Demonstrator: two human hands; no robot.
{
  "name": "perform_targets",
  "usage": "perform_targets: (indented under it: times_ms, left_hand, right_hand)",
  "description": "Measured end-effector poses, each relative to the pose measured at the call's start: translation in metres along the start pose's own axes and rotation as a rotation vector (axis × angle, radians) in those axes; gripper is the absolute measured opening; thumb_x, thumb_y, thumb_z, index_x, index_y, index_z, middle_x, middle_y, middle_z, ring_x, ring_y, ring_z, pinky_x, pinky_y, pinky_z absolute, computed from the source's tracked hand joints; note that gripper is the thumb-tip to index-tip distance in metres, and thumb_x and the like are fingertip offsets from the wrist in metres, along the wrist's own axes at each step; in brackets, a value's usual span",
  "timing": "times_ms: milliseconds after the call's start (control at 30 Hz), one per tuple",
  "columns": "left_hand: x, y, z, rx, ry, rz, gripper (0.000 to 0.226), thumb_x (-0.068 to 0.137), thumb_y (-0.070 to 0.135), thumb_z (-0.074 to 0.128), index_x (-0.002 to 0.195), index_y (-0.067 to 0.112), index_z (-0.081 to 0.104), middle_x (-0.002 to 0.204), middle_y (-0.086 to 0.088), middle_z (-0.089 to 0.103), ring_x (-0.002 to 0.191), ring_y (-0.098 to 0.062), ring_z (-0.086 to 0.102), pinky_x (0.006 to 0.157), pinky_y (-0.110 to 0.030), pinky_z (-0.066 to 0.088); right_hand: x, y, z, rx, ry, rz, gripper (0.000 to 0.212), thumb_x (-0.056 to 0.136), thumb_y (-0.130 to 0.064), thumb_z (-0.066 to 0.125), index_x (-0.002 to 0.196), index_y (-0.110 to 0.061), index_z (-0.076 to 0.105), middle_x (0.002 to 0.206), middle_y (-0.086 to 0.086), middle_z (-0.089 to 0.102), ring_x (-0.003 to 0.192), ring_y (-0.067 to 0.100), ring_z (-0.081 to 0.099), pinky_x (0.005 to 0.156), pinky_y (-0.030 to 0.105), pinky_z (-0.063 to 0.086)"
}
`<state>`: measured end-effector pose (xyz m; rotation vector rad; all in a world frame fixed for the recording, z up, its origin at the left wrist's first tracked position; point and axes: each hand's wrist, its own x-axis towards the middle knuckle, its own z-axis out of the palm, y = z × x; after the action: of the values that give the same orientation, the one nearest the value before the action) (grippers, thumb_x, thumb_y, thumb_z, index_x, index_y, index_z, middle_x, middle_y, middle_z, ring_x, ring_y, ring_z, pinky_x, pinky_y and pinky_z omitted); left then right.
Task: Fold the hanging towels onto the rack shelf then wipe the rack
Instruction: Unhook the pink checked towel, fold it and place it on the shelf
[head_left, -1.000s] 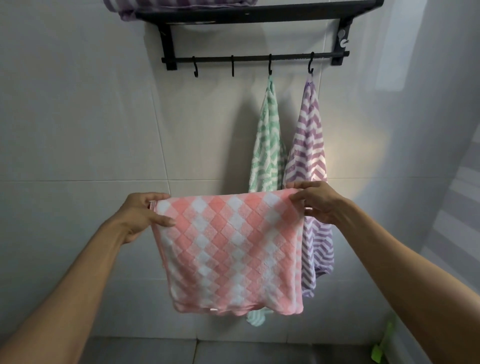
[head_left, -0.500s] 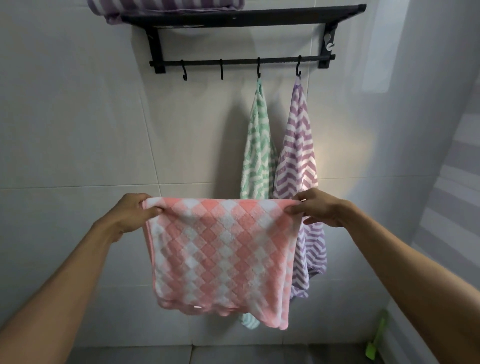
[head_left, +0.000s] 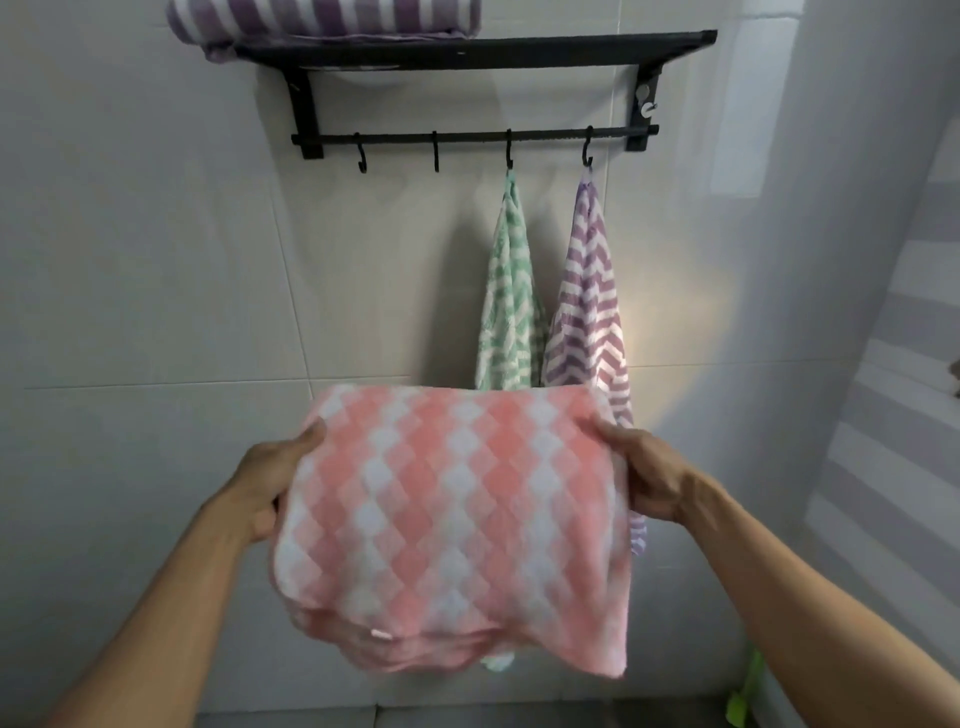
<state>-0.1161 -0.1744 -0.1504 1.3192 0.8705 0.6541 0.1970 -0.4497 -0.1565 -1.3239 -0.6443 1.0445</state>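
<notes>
A pink and white checked towel (head_left: 452, 519) hangs folded between my hands, in front of my chest. My left hand (head_left: 270, 483) grips its left edge and my right hand (head_left: 649, 478) grips its right edge. Above, a black wall rack (head_left: 519, 49) has a shelf and a bar with hooks. A green zigzag towel (head_left: 509, 301) hangs from the third hook and a purple zigzag towel (head_left: 589, 312) from the fourth; the pink towel hides their lower parts. A folded purple striped towel (head_left: 322, 18) lies on the shelf's left end.
White tiled walls enclose the spot, with a side wall close on the right. Two hooks (head_left: 397, 156) on the left of the bar are bare. A green object (head_left: 743, 696) stands on the dark floor at the lower right.
The pink towel's top edge has tipped forward so the cloth now bulges toward me. Both hands have shifted down its sides. The view has tilted up, showing more of the shelf.
</notes>
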Motion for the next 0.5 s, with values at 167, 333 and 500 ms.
perform_targets:
  times_ms: [167,333,500]
  left_hand:
    - [-0.007,-0.011,-0.003,0.070,-0.135,-0.070,0.076,0.055,0.036,0.093,0.110,-0.012,0.069,0.102,-0.027,0.073,0.076,-0.035,0.074,0.065,-0.044,0.061]
    - [-0.012,-0.006,-0.005,-0.049,-0.255,-0.108,0.070,0.058,0.040,0.093,0.107,-0.004,0.073,0.105,-0.026,0.073,0.085,-0.037,0.073,0.071,-0.047,0.062]
    - [-0.021,-0.026,-0.005,0.059,-0.167,-0.120,0.053,0.074,0.017,0.082,0.118,-0.008,0.065,0.113,-0.030,0.069,0.086,-0.038,0.074,0.075,-0.047,0.060]
  right_hand:
    - [-0.008,0.016,0.006,-0.097,-0.018,0.037,0.086,0.059,-0.041,0.095,0.126,0.004,0.065,0.119,0.026,0.070,0.108,0.044,0.068,0.097,0.059,0.052]
    - [-0.009,0.020,0.009,0.084,-0.086,0.070,0.058,0.085,-0.036,0.075,0.128,0.001,0.065,0.122,0.027,0.066,0.103,0.041,0.067,0.097,0.055,0.054]
    - [-0.011,0.033,0.013,0.031,-0.045,0.156,0.049,0.085,-0.024,0.075,0.125,0.004,0.067,0.125,0.030,0.065,0.105,0.044,0.066,0.101,0.061,0.049]
